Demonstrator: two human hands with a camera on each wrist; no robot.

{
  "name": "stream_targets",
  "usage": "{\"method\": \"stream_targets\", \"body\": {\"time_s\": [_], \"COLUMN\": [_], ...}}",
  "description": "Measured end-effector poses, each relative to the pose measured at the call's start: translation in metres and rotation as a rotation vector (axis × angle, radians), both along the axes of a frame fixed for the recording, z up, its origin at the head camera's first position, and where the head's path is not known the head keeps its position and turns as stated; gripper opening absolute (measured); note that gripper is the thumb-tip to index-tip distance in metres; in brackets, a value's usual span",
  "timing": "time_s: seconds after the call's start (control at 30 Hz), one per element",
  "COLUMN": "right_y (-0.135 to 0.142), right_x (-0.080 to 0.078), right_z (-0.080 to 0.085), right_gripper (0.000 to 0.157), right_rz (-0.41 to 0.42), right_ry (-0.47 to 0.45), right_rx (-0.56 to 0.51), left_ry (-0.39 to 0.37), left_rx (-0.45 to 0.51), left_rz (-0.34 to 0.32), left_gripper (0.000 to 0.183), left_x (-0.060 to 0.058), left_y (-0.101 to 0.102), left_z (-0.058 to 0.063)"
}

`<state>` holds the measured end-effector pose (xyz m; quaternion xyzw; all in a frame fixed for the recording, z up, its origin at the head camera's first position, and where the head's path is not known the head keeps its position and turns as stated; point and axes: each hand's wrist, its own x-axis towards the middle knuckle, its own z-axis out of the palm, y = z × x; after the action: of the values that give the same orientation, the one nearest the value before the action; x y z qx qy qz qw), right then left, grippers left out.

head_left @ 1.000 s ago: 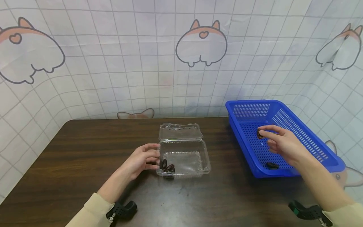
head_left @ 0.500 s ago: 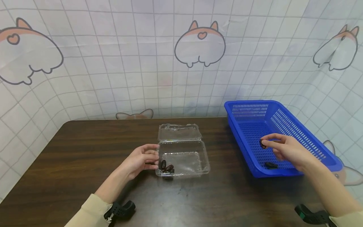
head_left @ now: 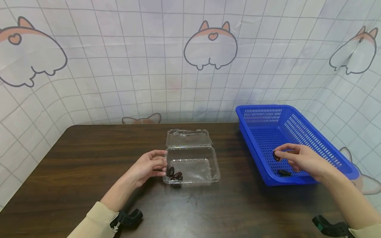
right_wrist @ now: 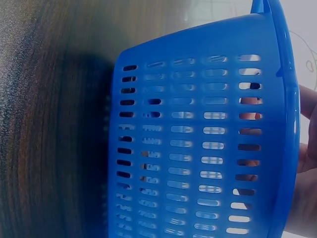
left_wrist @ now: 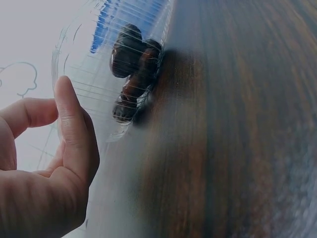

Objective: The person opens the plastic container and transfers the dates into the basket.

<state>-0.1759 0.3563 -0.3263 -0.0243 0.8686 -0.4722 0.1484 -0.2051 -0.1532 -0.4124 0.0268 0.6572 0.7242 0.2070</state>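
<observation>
My right hand (head_left: 306, 160) is over the blue basket and pinches a dark brown date (head_left: 276, 156) between thumb and fingertips. Below it, another dark date (head_left: 284, 173) lies on the basket floor. The left hand (head_left: 147, 168) touches the left side of a clear plastic clamshell box (head_left: 193, 168), its fingertips against the wall. Several dates (head_left: 177, 176) lie in that box's near left corner; the left wrist view shows these dates (left_wrist: 133, 74) through the clear plastic. From the right wrist, the basket wall hides most of the right hand (right_wrist: 304, 163).
The blue slotted basket (head_left: 253, 145) stands at the right of the dark wooden table (head_left: 98, 155). The box's lid (head_left: 189, 138) is folded back toward the wall. A white gridded cloth (head_left: 143, 66) with cartoon animals hangs behind the table.
My right hand has moved down and slightly right with the date, lower over the basket. The left hand and the clear box have stayed in place.
</observation>
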Motion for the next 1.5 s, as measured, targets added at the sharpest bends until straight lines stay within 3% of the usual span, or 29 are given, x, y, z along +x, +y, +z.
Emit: {"method": "stream_targets", "body": {"time_s": [0.2,0.4,0.7,0.93,1.13,1.5], "right_y": [-0.001,-0.012,-0.048,-0.084,-0.119,-0.183], "right_x": [-0.001,-0.006,-0.012,-0.020,-0.028,-0.039], "right_z": [0.002,0.008,0.023,0.029,0.021,-0.013], "right_gripper": [0.051,0.048,0.046,0.039,0.033,0.024], "right_rz": [-0.012,-0.009,0.057,0.109,0.194,0.328], "right_ry": [-0.007,0.068,0.139,0.128,0.105,0.020], "right_rx": [0.008,-0.006,-0.048,-0.091,-0.111,-0.157], "left_ry": [-0.005,0.004,0.001,-0.006,-0.013,-0.006], "left_rx": [-0.004,-0.002,0.002,0.004,-0.029,-0.041], "left_rz": [-0.001,-0.012,-0.004,-0.006,-0.003,-0.003], "left_gripper": [0.055,0.056,0.056,0.054,0.052,0.053], "left_x": [0.000,0.001,0.001,-0.002,-0.002,-0.002], "left_y": [0.001,0.001,0.001,0.002,0.001,0.000], "left_z": [-0.002,0.000,0.000,-0.001,0.000,0.002]}}
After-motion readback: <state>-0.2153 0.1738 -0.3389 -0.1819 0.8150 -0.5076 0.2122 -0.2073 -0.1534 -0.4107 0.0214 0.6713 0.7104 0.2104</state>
